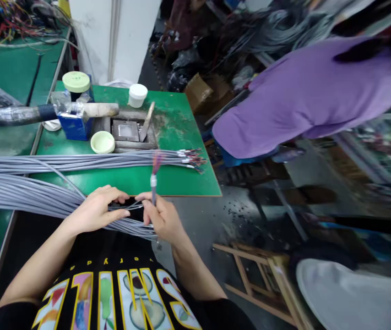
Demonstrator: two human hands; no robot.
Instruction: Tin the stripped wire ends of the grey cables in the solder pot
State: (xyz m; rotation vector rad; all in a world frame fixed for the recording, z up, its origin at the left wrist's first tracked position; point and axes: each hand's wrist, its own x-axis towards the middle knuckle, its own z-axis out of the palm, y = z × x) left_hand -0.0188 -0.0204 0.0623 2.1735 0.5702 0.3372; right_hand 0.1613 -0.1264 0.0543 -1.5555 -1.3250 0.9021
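Note:
My right hand pinches one grey cable and holds it upright; its stripped end with coloured wires is blurred above my fingers. My left hand is closed over a bundle of grey cables that runs in from the left across my lap. A second bundle of grey cables lies flat on the green table, its stripped coloured ends pointing right.
Behind the cables sit a metal solder pot, a pale green lid, a blue box, a white jar and a wrapped hose. A person in a purple top bends over at the right. A wooden frame stands on the floor.

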